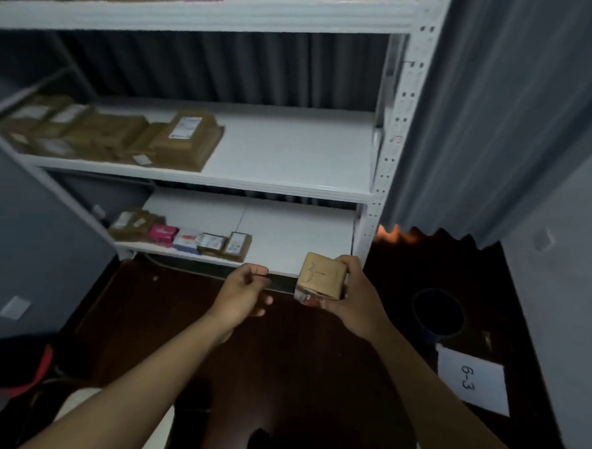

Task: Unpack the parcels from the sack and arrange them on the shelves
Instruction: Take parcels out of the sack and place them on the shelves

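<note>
The right hand (pixel 351 296) grips a small brown cardboard box (pixel 322 276), fingers (pixel 349 261) curled over its far right edge and the thumb side underneath; the box is held in the air just in front of the lowest shelf (pixel 287 237), near its right end, and touches nothing else. The left hand (pixel 246 292) hovers just left of the box, apart from it, fingers loosely curled and holding nothing that I can see.

On the lowest shelf a row of small parcels (pixel 184 235) sits toward the left: brown ones, a pink one, a couple with white labels. The middle shelf (pixel 292 145) carries a cluster of brown parcels (pixel 110 135) on its left half, one larger labelled box (pixel 189 139) at the cluster's right. The top shelf (pixel 203 11) shows only the bottoms of more boxes (blurred).

On the dark floor (pixel 280 361) to the right lies a white sheet (pixel 473 381) marked "6-3". Grey curtain (pixel 499 115) hangs right of the white shelf post (pixel 395 126).
</note>
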